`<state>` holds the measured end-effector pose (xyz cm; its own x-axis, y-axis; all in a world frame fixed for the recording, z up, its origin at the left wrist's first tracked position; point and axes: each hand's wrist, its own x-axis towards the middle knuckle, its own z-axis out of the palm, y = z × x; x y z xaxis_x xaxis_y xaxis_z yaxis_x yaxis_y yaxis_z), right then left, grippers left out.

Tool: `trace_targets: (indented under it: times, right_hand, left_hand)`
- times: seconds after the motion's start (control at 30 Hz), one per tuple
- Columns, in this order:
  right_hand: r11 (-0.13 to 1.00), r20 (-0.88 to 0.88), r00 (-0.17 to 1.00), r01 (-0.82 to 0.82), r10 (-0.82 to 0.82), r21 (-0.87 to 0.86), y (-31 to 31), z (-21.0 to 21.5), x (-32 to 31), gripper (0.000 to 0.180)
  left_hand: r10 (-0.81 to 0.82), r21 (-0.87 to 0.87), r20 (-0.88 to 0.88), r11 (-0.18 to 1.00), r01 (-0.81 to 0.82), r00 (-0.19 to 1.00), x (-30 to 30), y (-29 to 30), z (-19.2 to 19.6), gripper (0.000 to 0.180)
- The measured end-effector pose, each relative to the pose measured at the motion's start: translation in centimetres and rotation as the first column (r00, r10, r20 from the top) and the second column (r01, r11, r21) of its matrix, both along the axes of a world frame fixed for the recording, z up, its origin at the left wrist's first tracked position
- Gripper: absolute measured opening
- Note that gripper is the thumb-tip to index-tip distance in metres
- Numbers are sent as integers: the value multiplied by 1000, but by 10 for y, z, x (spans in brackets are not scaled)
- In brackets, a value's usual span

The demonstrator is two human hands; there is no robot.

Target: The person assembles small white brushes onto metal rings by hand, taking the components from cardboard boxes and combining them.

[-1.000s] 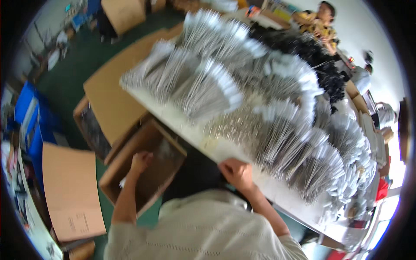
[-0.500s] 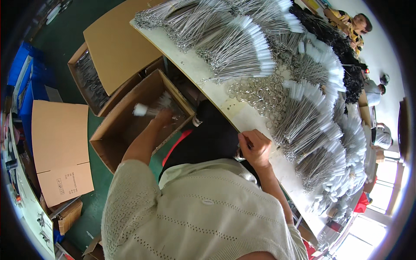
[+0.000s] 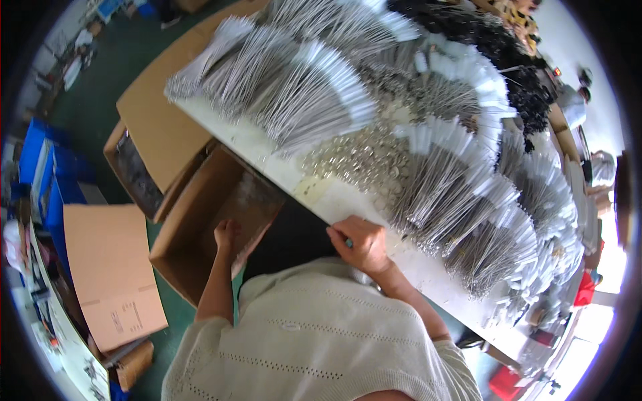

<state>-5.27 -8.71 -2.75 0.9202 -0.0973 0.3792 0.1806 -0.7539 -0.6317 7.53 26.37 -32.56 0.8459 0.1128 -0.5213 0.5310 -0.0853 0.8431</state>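
Note:
My left hand is over the open cardboard box left of the table. Its fingers are loosely apart, somewhat blurred, and no brush shows in them. Inside the box, near its far end, lies a pale, blurred patch of white-tipped brushes. At the table's near edge my right hand is closed, thumb against curled fingers; whatever it may hold is hidden. Beyond it on the white table lie a heap of metal rings and fanned bundles of thin wire brushes with white bristle ends.
More wire brushes cover the table's far left, with a black heap behind. A second carton has a raised flap. Another carton flap stands at left, near blue bins. Other people sit at far right.
My left hand has let go of the white-tipped brushes and drawn back toward me within the box. My right hand stays closed by the table edge. The whole view has shifted.

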Motion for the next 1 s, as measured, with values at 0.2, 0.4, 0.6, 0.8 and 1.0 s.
trace_targets:
  times: [0.2,0.4,0.6,0.8,1.0]
  right_hand:
    - [990,-37,997,-55,61,130,-19,-4,-18,9]
    - [807,-252,916,-115,312,580,-62,64,-63,11]
    - [504,-290,933,149,214,851,-105,87,-113,13]
    - [429,-259,960,190,110,883,-104,88,-123,18]
    - [456,-291,937,177,194,872,-96,96,-110,15]
  left_hand:
    - [-88,-24,199,995,95,976,61,-60,113,17]
    - [74,-39,617,997,-64,783,79,-150,251,16]
    - [-87,-3,815,988,155,572,68,-227,344,13]
    - [-308,145,887,893,426,344,42,-301,342,9]
    - [-549,432,825,765,478,133,13,-328,343,8]
